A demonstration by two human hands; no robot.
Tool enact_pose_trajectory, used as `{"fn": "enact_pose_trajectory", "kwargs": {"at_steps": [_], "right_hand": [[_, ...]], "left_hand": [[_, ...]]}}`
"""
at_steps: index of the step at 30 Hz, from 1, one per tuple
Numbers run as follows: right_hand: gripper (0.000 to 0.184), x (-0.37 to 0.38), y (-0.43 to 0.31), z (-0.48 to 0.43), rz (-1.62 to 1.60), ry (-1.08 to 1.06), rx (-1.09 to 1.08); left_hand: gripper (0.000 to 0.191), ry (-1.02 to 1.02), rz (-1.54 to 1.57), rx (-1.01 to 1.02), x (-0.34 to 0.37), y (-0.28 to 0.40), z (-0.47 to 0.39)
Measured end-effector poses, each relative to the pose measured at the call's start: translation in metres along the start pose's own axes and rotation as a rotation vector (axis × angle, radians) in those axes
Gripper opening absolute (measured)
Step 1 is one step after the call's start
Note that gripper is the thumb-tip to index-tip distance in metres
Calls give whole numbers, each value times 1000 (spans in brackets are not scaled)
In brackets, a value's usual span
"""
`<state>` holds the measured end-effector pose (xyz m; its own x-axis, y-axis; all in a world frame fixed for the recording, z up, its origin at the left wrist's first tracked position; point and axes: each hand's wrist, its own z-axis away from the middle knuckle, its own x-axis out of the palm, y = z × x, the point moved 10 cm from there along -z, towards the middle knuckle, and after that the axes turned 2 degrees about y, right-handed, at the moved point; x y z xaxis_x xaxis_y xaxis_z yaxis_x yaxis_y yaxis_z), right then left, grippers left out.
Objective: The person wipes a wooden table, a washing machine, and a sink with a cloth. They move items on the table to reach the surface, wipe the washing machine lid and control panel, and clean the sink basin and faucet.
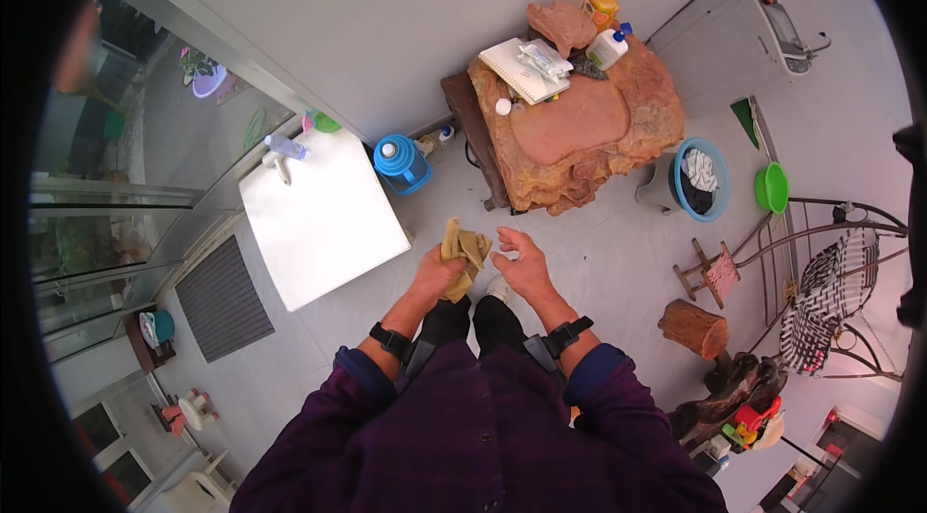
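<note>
A crumpled tan cloth (469,252) is gripped in my left hand (437,272), in front of my body above the floor. To the right of the cloth is my right hand (524,263), with its fingers curled apart and nothing in them. A narrow gap separates its fingertips from the cloth. Ahead and to the left stands a white-topped table (326,223), bearing a clear bottle (285,146) and a white handheld device (277,167) by its far corner. The part of the cloth inside my left palm is hidden.
A reddish stone table (572,129) ahead holds a spiral notebook (510,64) and pump bottles (607,48). A blue water jug (403,164) stands beside the white table. At right are a blue basin (713,187) with cloths, a small stool (713,274) and a log (691,328).
</note>
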<state>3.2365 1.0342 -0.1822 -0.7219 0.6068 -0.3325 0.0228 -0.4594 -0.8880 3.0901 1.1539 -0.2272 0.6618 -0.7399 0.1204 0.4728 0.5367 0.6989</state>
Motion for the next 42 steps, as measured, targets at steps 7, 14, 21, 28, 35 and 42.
{"fn": "enact_pose_trajectory", "kwargs": {"at_steps": [7, 14, 21, 28, 35, 42], "right_hand": [[67, -17, -15, 37, 186, -81, -143], [73, -43, -16, 24, 281, 30, -140], [57, -88, 35, -19, -63, 116, 116], [61, -224, 121, -129, -54, 297, 218], [57, -346, 112, -310, 557, 405, -71], [50, -301, 103, -377, 622, 364, -205]], "left_hand": [[35, -141, 92, -58, 80, -6, 3], [39, -288, 12, -118, 121, 15, 3], [44, -410, -78, -86, 144, 46, -10], [32, -217, -91, -225, 126, 23, -39], [25, 51, 98, -388, 147, -41, -50], [27, -21, 103, -475, 204, -73, -48]]}}
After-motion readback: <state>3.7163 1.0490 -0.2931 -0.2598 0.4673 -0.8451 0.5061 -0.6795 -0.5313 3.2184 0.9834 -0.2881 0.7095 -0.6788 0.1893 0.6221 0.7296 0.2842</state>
